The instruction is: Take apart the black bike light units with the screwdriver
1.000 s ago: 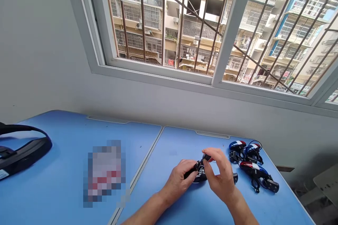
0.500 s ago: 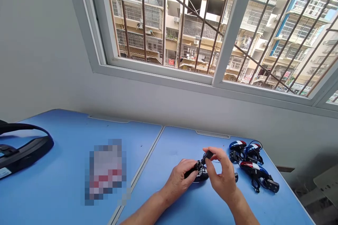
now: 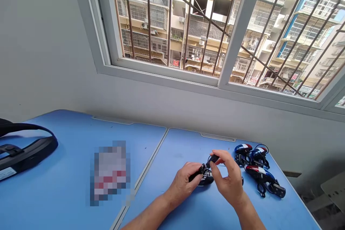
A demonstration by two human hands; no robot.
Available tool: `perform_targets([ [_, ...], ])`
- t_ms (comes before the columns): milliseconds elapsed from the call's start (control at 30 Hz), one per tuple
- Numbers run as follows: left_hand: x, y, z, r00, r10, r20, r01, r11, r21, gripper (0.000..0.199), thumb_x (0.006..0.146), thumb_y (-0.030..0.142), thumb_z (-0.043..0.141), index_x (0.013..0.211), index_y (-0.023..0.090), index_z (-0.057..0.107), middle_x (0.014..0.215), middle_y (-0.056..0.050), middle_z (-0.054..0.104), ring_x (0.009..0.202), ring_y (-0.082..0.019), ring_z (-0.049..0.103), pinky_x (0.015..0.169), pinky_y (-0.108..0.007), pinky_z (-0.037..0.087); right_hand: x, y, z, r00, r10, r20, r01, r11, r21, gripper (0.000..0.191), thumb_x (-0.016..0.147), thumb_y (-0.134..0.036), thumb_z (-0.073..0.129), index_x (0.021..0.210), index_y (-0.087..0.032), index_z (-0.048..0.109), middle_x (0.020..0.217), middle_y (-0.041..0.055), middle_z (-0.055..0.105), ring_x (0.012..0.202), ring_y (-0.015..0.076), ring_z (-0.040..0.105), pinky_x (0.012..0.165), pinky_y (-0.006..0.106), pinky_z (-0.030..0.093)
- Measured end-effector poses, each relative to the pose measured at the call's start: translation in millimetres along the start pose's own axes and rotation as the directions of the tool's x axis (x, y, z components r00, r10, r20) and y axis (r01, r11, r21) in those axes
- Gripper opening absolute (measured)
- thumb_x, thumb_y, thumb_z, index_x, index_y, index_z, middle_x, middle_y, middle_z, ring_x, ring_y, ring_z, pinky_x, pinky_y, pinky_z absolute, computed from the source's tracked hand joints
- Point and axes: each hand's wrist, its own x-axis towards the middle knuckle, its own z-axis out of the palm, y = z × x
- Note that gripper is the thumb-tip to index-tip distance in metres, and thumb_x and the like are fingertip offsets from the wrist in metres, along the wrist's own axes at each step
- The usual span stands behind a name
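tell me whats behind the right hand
Three red, white and blue gadgets with black clamps lie beyond the right hand on the blue table. A black end pokes out beside the hand; what it joins is covered.

Two bare human hands are on record: the left hand (image 3: 184, 183) and the right hand (image 3: 228, 179). Each shows a broad palm-and-knuckle section and separate, tapering fingers (image 3: 224, 158). The left forearm (image 3: 145, 217) and right forearm (image 3: 249, 214) are also bare along their whole visible length, up to the lower frame edge, where the view cuts them off. Both wrists are bare too. Fingernail detail is too small to assess at this resolution.
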Motion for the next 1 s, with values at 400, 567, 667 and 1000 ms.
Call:
perform_targets([
  [400,-0.1,-2.3,0.5,1.0,0.011,-0.009,-0.011,1.0,0.001,0.023,0.086,0.023,0.05,0.096,0.023,0.07,0.099,-0.003,0.073,0.095,-0.022,0.061,0.089,-0.032,0.048,1.7,0.9,-0.3,1.0,-0.017,-0.008,0.017,0.999,-0.037,0.033,0.089,-0.011,0.057,0.119,-0.026,0.057,0.089,0.0045,0.061,0.071,0.0151,0.058,0.056,0.029,0.052],
  [567,0.3,-2.1,0.8,1.0,0.009,-0.003,-0.009,1.0,0.009,0.023,0.086,0.023,0.049,0.097,0.022,0.07,0.1,-0.003,0.073,0.095,-0.022,0.06,0.089,-0.032,0.047,-1.2,2.5,-0.4,1.0,-0.009,0.008,0.009,1.0,0.0,0.042,0.089,-0.007,0.054,0.127,-0.024,0.05,0.099,0.0078,0.067,0.076,0.0163,0.063,0.061,0.03,0.055],
  [667,0.2,-0.8,0.7,1.0,0.014,-0.005,-0.014,1.0,0.01,0.023,0.087,0.023,0.048,0.095,0.022,0.069,0.097,-0.003,0.072,0.094,-0.021,0.061,0.088,-0.031,0.048,-1.0,0.5,-0.3,1.0,-0.002,0.016,0.002,1.0,0.0,0.04,0.088,-0.006,0.051,0.125,-0.022,0.051,0.101,0.0093,0.069,0.078,0.0176,0.064,0.06,0.031,0.056],
  [1000,1.2,0.5,-0.1,1.0,0.021,-0.005,-0.021,1.0,0.006,0.023,0.086,0.024,0.049,0.095,0.023,0.07,0.099,-0.003,0.073,0.093,-0.021,0.061,0.088,-0.031,0.047,0.2,3.2,-1.9,1.0,-0.003,0.03,0.003,1.0,0.008,0.033,0.089,-0.008,0.054,0.117,-0.024,0.055,0.093,0.006,0.065,0.072,0.0155,0.061,0.057,0.029,0.055],
])
